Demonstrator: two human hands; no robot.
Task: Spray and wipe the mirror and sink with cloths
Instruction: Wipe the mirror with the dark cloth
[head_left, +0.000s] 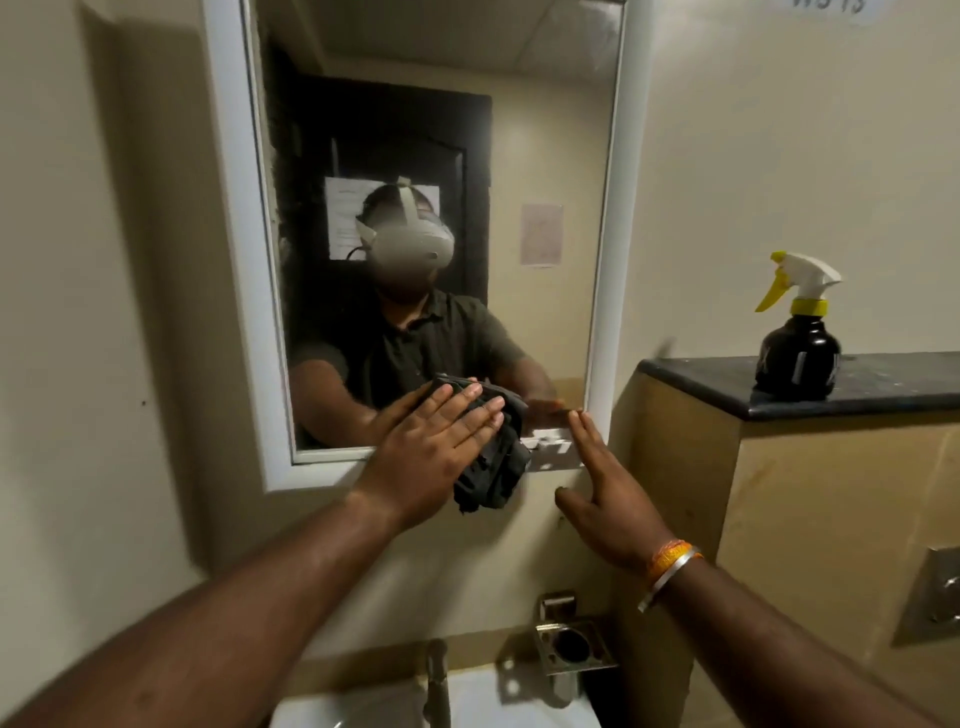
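Mirror stage under way; left hand (431, 441) flat on a dark cloth (493, 457), fingers straight and spread, pressing it against the lower edge of the mirror (441, 156) where glass meets white frame; cloth bunched, lower part hanging past the frame over the wall. Right hand (602, 499) held out empty just beside the cloth, fingers straight and close together, tips at the mirror's bottom right corner; contact with the frame hard to judge. Spray bottle (797, 332) standing upright on the dark counter (883, 384) to the right, well apart from both hands, not in use. Only one cloth in view. Sink (363, 709) below, only its white rim showing, with tap (436, 680) and a metal holder (571, 649) on the wall above it; no cloth near it. Judged: spraying of the mirror probably done, bottle set aside; wiping at the bottom strip, so mirror likely close to finished, though no wet marks or streaks visible on the glass to confirm; sink part apparently not yet begun.
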